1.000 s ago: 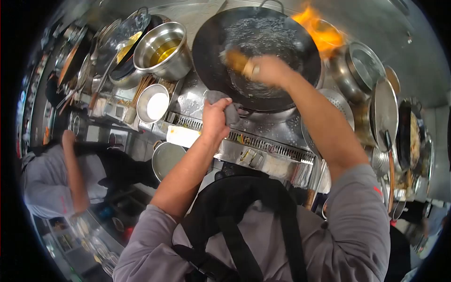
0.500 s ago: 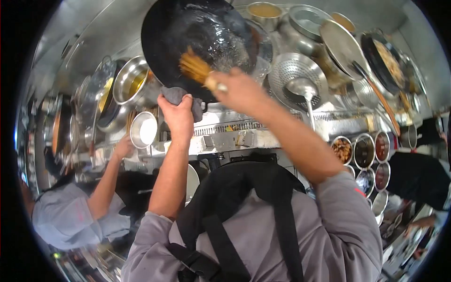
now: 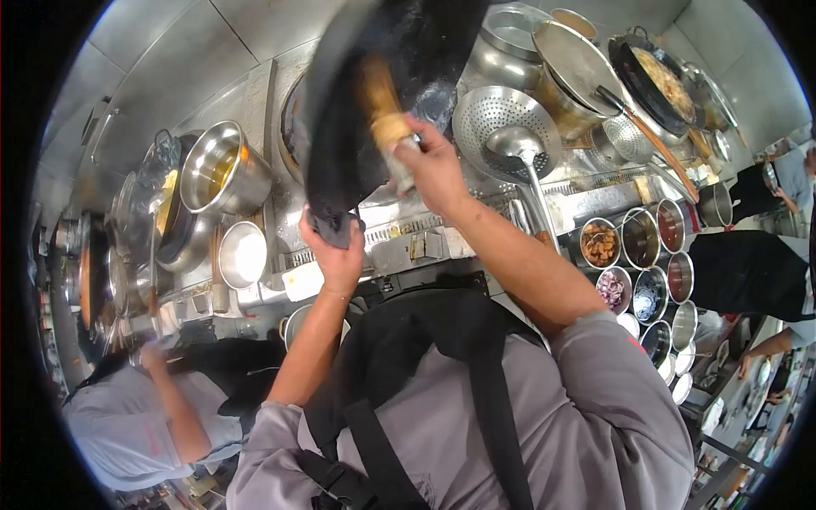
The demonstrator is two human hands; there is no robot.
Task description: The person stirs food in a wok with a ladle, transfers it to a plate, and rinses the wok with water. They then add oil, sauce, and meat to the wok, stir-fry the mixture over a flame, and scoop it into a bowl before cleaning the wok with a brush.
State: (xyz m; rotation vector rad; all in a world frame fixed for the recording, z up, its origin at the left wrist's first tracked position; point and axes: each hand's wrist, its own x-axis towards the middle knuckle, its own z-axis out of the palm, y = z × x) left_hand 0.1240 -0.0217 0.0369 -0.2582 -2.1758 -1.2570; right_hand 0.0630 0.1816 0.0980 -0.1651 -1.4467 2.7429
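Observation:
A large black wok [image 3: 438, 47], wet and shiny inside, is tilted steeply over the stove at the top of the view. My left hand [image 3: 339, 265] grips its near edge through a dark grey cloth [image 3: 331, 224]. Wrapped round a bamboo wok brush [image 3: 388, 126], my right hand [image 3: 438, 172] has the bristles inside the wok, where they blur with motion. To the right of that hand, a steel ladle [image 3: 515, 146] rests in a round perforated strainer [image 3: 476, 115].
A steel pot of oil [image 3: 200, 174] and a bowl of white contents [image 3: 243, 254] stand at left. Several ingredient tins [image 3: 600, 243] line the right side, below a wide pan of food [image 3: 661, 81]. One co-worker [image 3: 140, 425] stands close at left, another person [image 3: 752, 272] at right.
The wok has been tipped up from a flatter position, and the water in it no longer shows. Both hands came along with it. The left co-worker's hand has left the white-filled bowl.

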